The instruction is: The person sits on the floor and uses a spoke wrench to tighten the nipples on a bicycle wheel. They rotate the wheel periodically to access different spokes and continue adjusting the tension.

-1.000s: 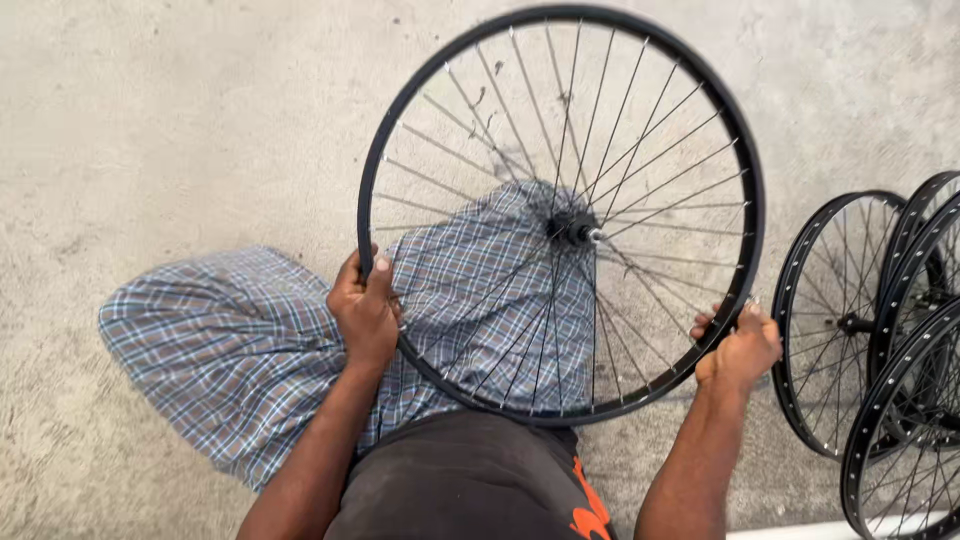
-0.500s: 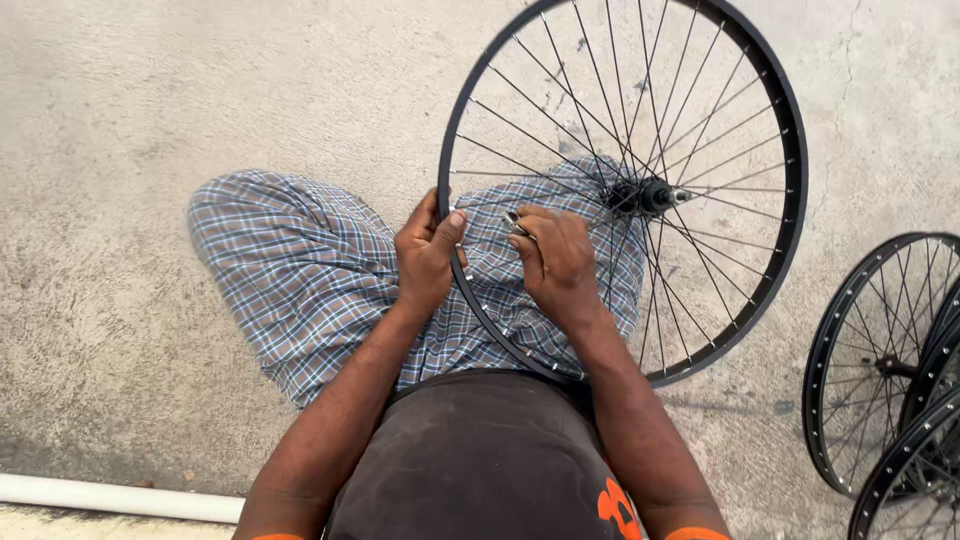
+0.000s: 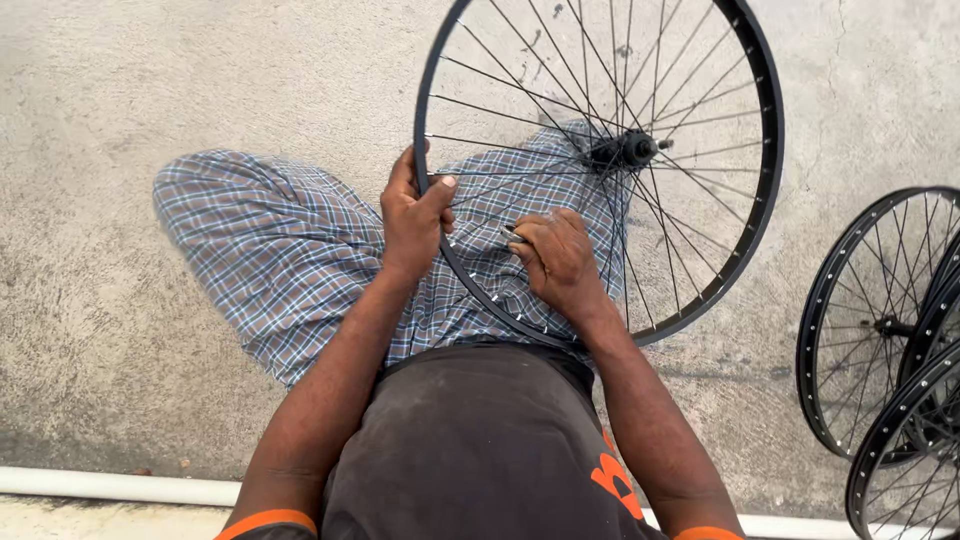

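The person sits on the rough grey concrete floor in blue checked trousers and a dark grey shirt, with a large black spoked bicycle wheel propped upright over the lap. The left hand grips the rim on its near-left arc, fingers wrapped round the outside and the thumb hooked over the inner edge. The right hand sits just inside the rim among the lower spokes, its fingers narrow and pinched on a small dark tool; what kind it is I cannot tell. That tool points left toward the rim, close to the left thumb, so the right hand is nearer the spoke ends and the left only steadies. The black hub lies up and to the right of both hands. More black wheels lean at the right, well apart, and a white pipe runs along the floor behind the person
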`<action>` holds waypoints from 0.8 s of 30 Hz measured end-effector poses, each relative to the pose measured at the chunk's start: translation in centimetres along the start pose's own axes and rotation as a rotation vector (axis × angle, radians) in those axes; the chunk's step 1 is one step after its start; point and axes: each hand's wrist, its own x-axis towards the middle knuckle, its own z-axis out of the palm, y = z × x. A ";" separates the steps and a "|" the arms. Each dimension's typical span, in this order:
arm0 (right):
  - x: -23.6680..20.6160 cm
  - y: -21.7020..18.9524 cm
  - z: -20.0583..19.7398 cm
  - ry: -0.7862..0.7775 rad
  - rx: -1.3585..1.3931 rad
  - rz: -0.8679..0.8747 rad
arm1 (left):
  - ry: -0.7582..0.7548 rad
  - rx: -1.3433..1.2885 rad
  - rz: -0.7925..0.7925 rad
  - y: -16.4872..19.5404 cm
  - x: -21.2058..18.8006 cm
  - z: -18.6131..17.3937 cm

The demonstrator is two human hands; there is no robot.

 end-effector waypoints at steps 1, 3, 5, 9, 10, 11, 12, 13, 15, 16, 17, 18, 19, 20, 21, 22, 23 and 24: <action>0.0 -0.2 0.0 -0.003 -0.010 0.004 | -0.008 0.017 -0.005 0.0 0.1 -0.2; 0.1 -0.4 0.2 -0.011 -0.023 -0.001 | -0.027 0.044 0.014 -0.1 0.1 -0.8; 0.1 -0.4 0.6 -0.022 -0.010 -0.024 | -0.036 0.076 0.063 -0.3 -0.1 -1.4; -0.2 0.0 1.6 -0.025 0.002 -0.007 | -0.032 0.085 0.067 -1.2 -0.2 -2.2; -0.4 0.0 1.8 -0.007 0.021 0.004 | -0.033 0.107 0.060 -1.5 -0.1 -2.3; -0.7 0.1 1.9 0.011 0.040 0.013 | -0.033 0.129 0.054 -1.7 0.0 -2.4; -1.1 0.2 1.9 0.103 0.081 0.049 | -0.032 0.126 0.052 -2.0 0.1 -2.4; -1.5 0.2 1.7 0.196 0.124 0.084 | -0.030 0.125 0.050 -2.2 0.1 -2.5; -2.6 0.5 0.9 0.442 0.200 0.206 | -0.020 0.131 0.039 -2.8 0.0 -2.5; -3.2 0.8 0.1 0.595 0.229 0.289 | -0.009 0.134 0.034 -3.1 -0.1 -2.6; -3.8 1.2 -0.8 0.632 0.136 0.409 | 0.004 0.136 0.025 -3.4 -0.3 -2.6; -4.4 1.8 -1.9 0.665 0.039 0.532 | 0.025 0.100 -0.003 -3.7 -0.5 -2.6; -4.8 2.3 -2.7 0.593 -0.015 0.639 | 0.043 0.065 -0.033 -4.0 -0.7 -2.6; -5.2 2.8 -3.6 0.519 -0.071 0.748 | 0.059 0.031 -0.065 -4.2 -0.9 -2.6; -5.5 3.3 -4.1 0.447 -0.128 0.853 | 0.079 0.026 -0.115 -4.4 -1.1 -2.5; -5.6 3.5 -4.3 0.390 -0.175 0.814 | 0.095 0.023 -0.155 -4.6 -1.2 -2.5; -5.7 3.6 -4.4 0.332 -0.223 0.777 | 0.110 0.021 -0.197 -4.7 -1.3 -2.5; -5.6 3.5 -4.3 0.267 -0.274 0.745 | 0.132 -0.042 -0.234 -4.7 -1.3 -2.5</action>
